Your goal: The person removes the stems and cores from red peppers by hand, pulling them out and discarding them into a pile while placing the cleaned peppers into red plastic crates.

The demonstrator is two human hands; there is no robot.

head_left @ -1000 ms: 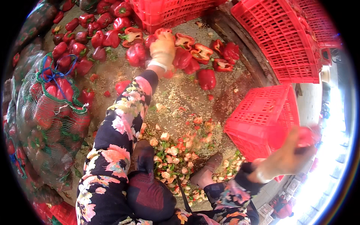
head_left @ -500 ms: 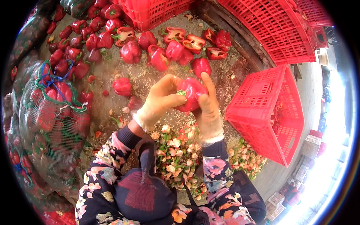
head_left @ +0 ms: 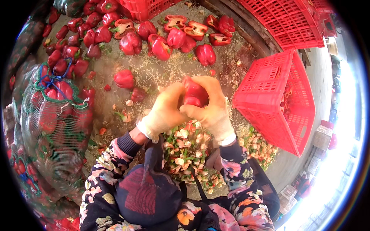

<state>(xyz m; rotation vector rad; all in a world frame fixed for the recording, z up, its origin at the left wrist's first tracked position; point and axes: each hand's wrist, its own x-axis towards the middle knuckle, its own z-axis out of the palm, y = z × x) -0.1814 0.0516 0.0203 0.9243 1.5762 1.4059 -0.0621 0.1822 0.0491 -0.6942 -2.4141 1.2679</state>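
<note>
Item: one glossy red bell pepper [head_left: 194,94], clasped between my gloved left hand [head_left: 166,111] and right hand [head_left: 210,107], above the heap of cores and seeds [head_left: 185,150]. Step, as I judge: coring. Next needs thumbs prying it apart.

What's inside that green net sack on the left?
The net sack is packed with red bell peppers, visible through the mesh, and its neck is tied with blue cord. Peppers deeper in the sack and underneath it are covered, so the far contents cannot be made out.
</note>
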